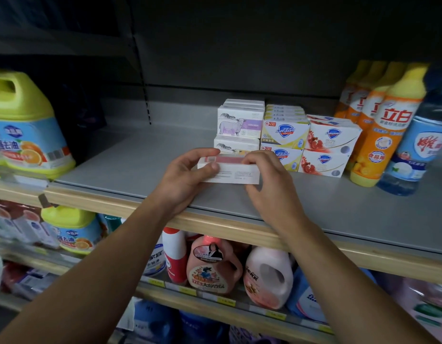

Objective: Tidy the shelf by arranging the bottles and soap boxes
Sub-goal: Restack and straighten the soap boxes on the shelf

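Both my hands hold one white soap box with a red band [231,170] just above the grey shelf [130,170]. My left hand [187,177] grips its left end, thumb on the front face. My right hand [267,177] grips its right end. Right behind it stand stacked soap boxes: sheep-print boxes [239,124], yellow Safeguard boxes [284,131] and red pomegranate Safeguard boxes [331,137]. Orange bottles with yellow caps [386,125] and a blue bottle [418,147] stand at the right.
A large yellow-green jug [24,125] stands at the shelf's left end. The shelf has a wooden front edge [215,224]. Below are pink, red and white detergent bottles [215,266] and another yellow-green jug [73,229]. The dark back panel [215,58] closes the rear.
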`<state>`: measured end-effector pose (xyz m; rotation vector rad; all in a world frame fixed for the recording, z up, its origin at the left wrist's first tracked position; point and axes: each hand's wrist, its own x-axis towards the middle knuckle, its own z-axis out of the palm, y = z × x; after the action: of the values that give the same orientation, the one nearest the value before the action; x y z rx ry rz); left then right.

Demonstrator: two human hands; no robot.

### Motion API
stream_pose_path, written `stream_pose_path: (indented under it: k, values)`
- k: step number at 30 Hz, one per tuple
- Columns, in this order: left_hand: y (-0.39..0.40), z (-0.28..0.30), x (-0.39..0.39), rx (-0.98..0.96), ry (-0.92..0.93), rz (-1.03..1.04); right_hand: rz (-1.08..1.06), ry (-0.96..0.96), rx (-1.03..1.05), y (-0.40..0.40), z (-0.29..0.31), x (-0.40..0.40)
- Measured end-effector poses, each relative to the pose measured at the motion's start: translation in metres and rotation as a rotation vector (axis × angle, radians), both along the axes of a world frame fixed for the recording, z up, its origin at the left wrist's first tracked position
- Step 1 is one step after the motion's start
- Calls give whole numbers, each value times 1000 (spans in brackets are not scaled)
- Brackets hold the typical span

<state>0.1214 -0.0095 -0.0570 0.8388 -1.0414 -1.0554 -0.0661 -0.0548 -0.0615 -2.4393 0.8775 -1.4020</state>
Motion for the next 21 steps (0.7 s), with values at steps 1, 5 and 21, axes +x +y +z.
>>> stream_pose_path:
  k: [1,5,21]
  values:
    - [0,0,0,-3,1,-6,-14,22,-4,1,0,0]
    - [-1,1,-3,-1,-17,14,-54,155,-68,4,1,4]
    - [-3,5,35,92,-1352,422,-121,396,218,-14,29,-3]
